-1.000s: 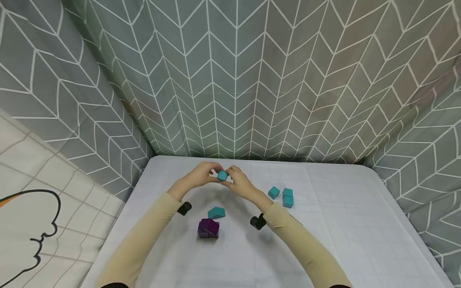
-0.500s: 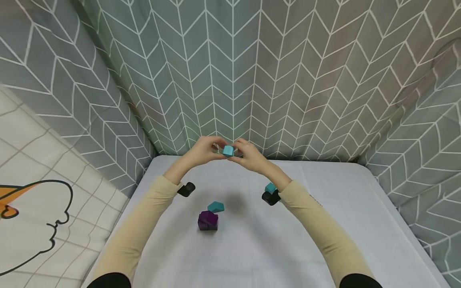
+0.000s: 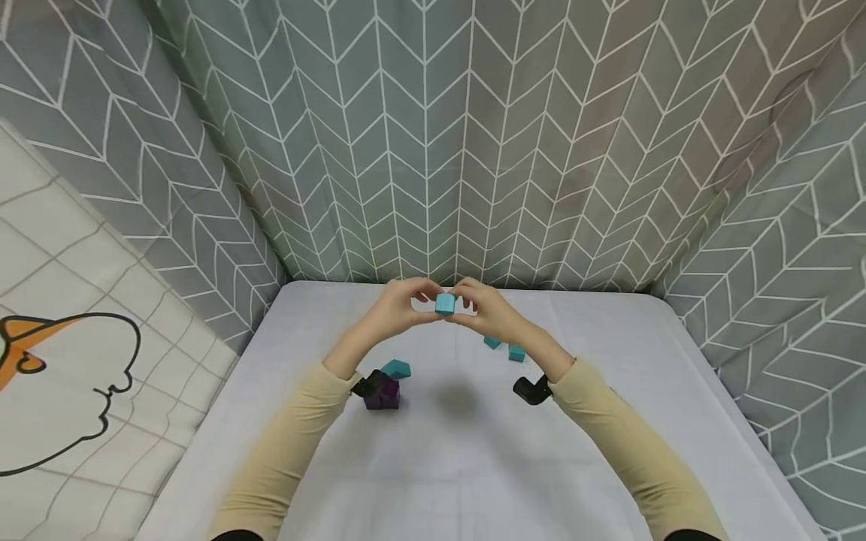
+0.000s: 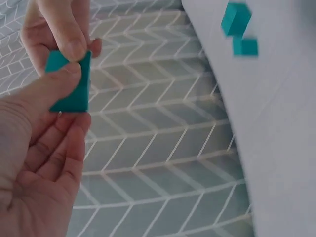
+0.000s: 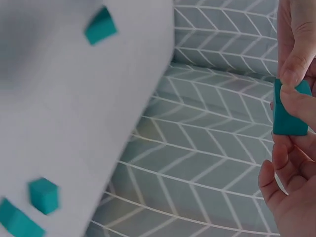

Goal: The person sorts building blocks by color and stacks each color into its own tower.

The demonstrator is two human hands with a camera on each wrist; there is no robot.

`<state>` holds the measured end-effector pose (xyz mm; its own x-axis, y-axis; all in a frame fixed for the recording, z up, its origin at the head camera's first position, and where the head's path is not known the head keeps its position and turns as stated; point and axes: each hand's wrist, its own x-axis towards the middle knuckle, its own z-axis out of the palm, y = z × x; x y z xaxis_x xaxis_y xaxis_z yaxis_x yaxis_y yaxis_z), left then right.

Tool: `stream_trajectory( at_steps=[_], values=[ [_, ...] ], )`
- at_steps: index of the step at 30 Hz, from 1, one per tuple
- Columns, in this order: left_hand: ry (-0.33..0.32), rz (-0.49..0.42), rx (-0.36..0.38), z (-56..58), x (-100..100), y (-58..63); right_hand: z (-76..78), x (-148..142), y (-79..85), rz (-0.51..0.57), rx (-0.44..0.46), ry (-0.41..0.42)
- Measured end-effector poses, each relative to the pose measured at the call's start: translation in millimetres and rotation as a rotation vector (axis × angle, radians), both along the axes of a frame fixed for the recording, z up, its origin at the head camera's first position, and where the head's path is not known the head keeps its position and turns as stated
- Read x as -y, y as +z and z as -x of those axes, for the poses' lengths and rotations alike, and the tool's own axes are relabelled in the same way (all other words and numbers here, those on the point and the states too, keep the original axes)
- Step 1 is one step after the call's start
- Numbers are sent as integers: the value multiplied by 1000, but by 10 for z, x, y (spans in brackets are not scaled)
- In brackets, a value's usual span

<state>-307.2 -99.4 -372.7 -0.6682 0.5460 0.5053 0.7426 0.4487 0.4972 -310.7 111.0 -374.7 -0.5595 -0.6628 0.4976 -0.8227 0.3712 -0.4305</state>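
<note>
In the head view a small teal block is held up above the far part of the table. My left hand pinches it from the left between thumb and fingers, and my right hand does the same from the right. The left wrist view shows both thumbs meeting on the face of the teal block. Seen from the right wrist, the block looks rectangular, its upper part covered by the thumbs.
On the white table a teal wedge-like block lies behind purple blocks, which the left wrist camera partly covers. Teal blocks lie right of centre, partly behind my right forearm. A patterned curtain hangs along the far edge.
Both hands have lifted the teal block off to the right, rising and then dropping slightly in the head view. The block has turned from a tilted to a squarer pose. The head view has shifted slightly.
</note>
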Motion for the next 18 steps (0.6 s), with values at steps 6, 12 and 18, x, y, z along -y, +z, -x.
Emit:
stream_trajectory(
  at_steps=[6,12,18],
  values=[
    [69,9,74,-276,-216,-442,-231,-139,-421,-4,85,-14],
    [134,26,101,-500,-431,-952,-395,-265,-951,-26,177,-47],
    [155,-13,182,-680,-520,-1425,-541,-325,-1433,17,261,-34]
  ],
)
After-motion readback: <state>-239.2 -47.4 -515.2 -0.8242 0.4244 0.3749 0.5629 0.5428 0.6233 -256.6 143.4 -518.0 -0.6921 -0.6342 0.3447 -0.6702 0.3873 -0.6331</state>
